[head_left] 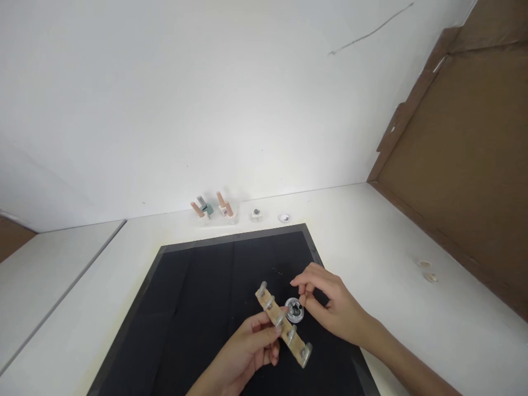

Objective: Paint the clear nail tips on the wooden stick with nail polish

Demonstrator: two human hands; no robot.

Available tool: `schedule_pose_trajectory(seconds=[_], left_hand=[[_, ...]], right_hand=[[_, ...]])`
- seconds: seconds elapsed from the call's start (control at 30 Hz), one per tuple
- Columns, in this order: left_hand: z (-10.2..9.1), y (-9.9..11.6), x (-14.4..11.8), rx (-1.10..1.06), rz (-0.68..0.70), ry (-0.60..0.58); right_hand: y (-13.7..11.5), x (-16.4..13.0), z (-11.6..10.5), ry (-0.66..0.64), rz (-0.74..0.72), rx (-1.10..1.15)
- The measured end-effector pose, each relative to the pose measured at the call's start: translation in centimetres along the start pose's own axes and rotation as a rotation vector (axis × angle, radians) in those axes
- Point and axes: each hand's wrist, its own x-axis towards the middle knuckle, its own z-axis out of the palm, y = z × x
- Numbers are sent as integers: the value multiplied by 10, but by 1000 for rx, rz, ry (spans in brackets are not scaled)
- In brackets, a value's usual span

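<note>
My left hand (256, 342) is closed around the middle of a narrow wooden strip (274, 315), held at a slant above the black mat. Several clear, glossy nail tips (305, 355) stand crosswise along this strip, with small dark spots beneath some of them. Just right of it sits a small round dish (300, 314) with dark and silvery contents. My right hand (324, 297) is beside the dish, its index finger stretched out, thumb and other fingers curled together. Anything between those fingertips is hidden or too small to make out.
A black mat (198, 308) with a grey border covers part of the white table (396, 247). Along the back stand nail polish bottles (206, 209) in a clear holder, a small white container (256, 215) and a white dish (284, 218). Two small round pieces (430, 278) lie right.
</note>
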Motion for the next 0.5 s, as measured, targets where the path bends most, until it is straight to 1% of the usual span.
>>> schedule_pose_trajectory(seconds=[0.5], left_hand=[[1,-1,1,-7,5,1]], right_hand=[[-2,2,0,-32,41,-27]])
